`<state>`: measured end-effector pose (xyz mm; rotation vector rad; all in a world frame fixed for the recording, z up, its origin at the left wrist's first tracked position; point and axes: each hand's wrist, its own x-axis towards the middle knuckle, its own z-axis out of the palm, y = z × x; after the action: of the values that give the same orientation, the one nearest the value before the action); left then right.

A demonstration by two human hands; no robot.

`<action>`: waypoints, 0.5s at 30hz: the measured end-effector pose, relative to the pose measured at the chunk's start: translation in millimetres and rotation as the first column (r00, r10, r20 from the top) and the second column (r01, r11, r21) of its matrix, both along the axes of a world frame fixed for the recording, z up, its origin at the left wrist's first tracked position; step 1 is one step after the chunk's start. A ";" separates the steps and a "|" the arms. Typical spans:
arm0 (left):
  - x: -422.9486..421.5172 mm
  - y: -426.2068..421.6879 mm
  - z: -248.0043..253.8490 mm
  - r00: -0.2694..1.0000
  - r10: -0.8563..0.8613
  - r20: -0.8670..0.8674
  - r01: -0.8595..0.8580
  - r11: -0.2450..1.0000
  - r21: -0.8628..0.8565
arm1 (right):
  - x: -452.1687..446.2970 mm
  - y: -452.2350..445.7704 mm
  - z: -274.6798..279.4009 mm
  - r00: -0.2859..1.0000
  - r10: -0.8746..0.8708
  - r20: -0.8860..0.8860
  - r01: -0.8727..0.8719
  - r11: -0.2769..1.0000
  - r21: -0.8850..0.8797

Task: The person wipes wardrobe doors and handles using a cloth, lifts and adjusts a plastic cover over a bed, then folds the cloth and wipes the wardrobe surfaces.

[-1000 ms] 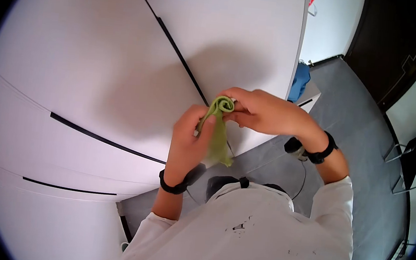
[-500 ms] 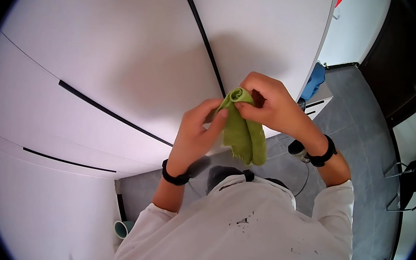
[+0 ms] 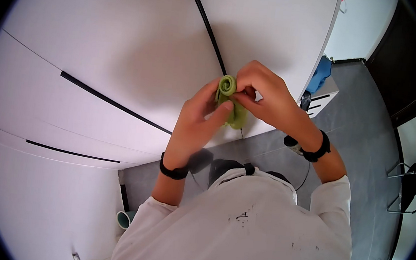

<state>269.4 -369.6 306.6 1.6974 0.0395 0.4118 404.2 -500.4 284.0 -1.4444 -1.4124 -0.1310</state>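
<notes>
A green cloth (image 3: 237, 114), partly rolled up, is held between my two hands in front of the white cabinet doors. Its rolled end shows a spiral facing up at me, while a loose part hangs below. My left hand (image 3: 200, 116) is closed around the roll's left side, thumb pressed on the cloth. On the other side, my right hand (image 3: 264, 93) pinches the roll's edge between thumb and fingers. Some fingertips of both hands are hidden behind the cloth. Black bands circle both wrists.
White cabinet (image 3: 122, 36) fronts with black handle strips (image 3: 115, 102) stand close ahead and left. A blue cloth-like item (image 3: 319, 75) lies on a low white unit at right. A pale green cylinder (image 3: 124, 219) is at lower left. A black chair (image 3: 414, 177) stands far right on grey floor tiles.
The cloth is rolled further, and its hanging part looks much shorter. The spiral end and both hands have shifted slightly up and left.
</notes>
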 end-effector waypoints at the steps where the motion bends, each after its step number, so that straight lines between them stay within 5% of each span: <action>1: 3.0 -2.3 -1.3 1.000 -0.003 -0.008 0.003 1.000 -0.002 | -0.5 1.1 -1.2 0.997 0.005 -0.076 -0.006 1.000 -0.010; 9: 19.2 15.2 -6.3 0.992 0.122 0.030 -0.126 0.973 0.192 | -14.4 0.7 8.0 0.971 0.002 -0.238 -0.007 1.000 -0.021; 11: 18.5 21.7 1.6 0.995 0.083 0.050 -0.090 0.985 0.150 | -16.7 -11.6 21.7 0.983 -0.077 0.168 0.053 0.988 0.142; 15: 14.7 24.3 14.1 0.997 -0.036 0.075 0.034 0.999 0.035 | -75.4 -61.3 77.3 0.954 0.239 0.178 -0.264 0.956 0.131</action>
<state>284.1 -345.3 320.8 1.7117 -0.0526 0.4524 328.9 -561.7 361.3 -1.1361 -1.6695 -0.1928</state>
